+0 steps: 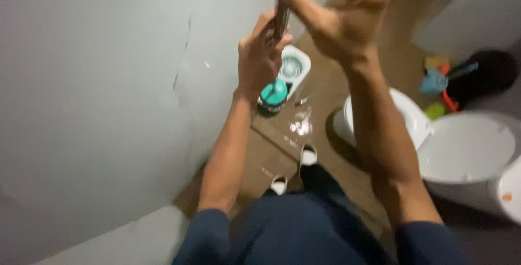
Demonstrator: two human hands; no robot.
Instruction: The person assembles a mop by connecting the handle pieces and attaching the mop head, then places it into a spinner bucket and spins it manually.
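Metal, a slim grey mop handle [282,10], runs up out of the head view at twelve o'clock. We note the left hand [260,59] wrapped around it low down, fingers curled tight, and the right hand [339,18] just above, at one o'clock of the left, fingers closed about the same shaft. At six o'clock of the left hand a teal mop head [274,94] meets the brown floor [325,86], beside a white mop bucket [296,67]. A white toilet [467,151] sits at three o'clock.
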